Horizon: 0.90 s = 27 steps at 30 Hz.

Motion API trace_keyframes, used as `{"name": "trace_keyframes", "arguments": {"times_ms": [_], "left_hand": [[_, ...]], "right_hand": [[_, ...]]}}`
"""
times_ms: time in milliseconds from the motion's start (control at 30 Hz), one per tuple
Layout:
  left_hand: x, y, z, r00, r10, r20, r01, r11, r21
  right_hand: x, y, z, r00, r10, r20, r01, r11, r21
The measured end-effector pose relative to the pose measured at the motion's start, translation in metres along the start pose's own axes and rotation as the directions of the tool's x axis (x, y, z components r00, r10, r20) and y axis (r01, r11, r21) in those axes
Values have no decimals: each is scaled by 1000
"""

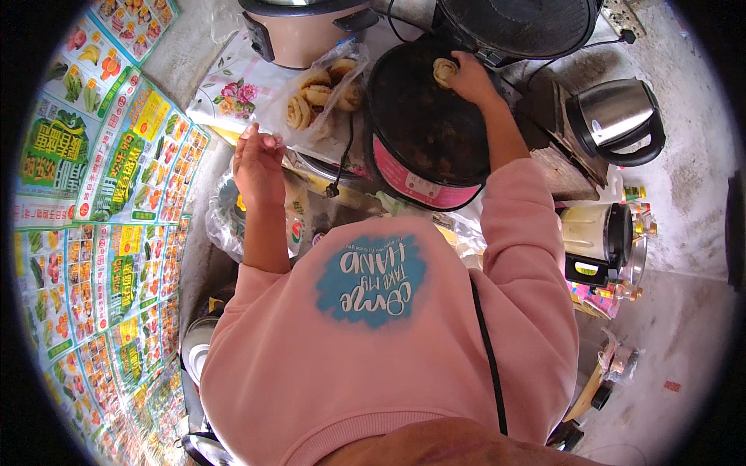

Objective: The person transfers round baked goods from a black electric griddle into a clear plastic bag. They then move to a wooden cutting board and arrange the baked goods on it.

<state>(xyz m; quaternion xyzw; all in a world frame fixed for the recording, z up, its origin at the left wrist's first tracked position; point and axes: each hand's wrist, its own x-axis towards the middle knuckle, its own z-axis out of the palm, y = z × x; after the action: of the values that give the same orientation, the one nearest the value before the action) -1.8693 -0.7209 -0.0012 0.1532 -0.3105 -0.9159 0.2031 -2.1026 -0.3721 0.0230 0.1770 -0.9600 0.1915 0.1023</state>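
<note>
My right hand holds a spiral-shaped bread roll by its right side, over the dark round plate of a pink electric baking pan. The pan's black lid stands raised behind it. To the left, a clear plastic bag with several browned rolls lies on a flowered table cover. My left hand is at the near left edge of this bag with its fingers curled. Whether they pinch the plastic is unclear.
A beige electric cooker stands behind the bag. A power cord with a plug hangs over the table's front edge. At the right are a steel kettle and a blender. A plastic-lined container sits below my left hand.
</note>
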Motion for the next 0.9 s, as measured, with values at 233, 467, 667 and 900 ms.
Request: {"name": "trace_keyframes", "arguments": {"times_ms": [233, 467, 667, 900], "left_hand": [[-8, 2, 1, 1000, 0, 5, 0, 1000, 1], [-7, 0, -2, 999, -14, -49, 14, 1000, 3], [-5, 0, 3, 999, -18, -34, 18, 1000, -7], [-6, -1, 5, 984, -120, 128, 127, 991, -41]], "right_hand": [[4, -10, 21, 985, 27, 170, -53, 987, 149], [-27, -37, -40, 986, 38, -163, 36, 903, 429], [-58, -55, -32, 986, -134, 94, 139, 989, -54], [-56, -63, 11, 973, -3, 229, 42, 986, -164]]}}
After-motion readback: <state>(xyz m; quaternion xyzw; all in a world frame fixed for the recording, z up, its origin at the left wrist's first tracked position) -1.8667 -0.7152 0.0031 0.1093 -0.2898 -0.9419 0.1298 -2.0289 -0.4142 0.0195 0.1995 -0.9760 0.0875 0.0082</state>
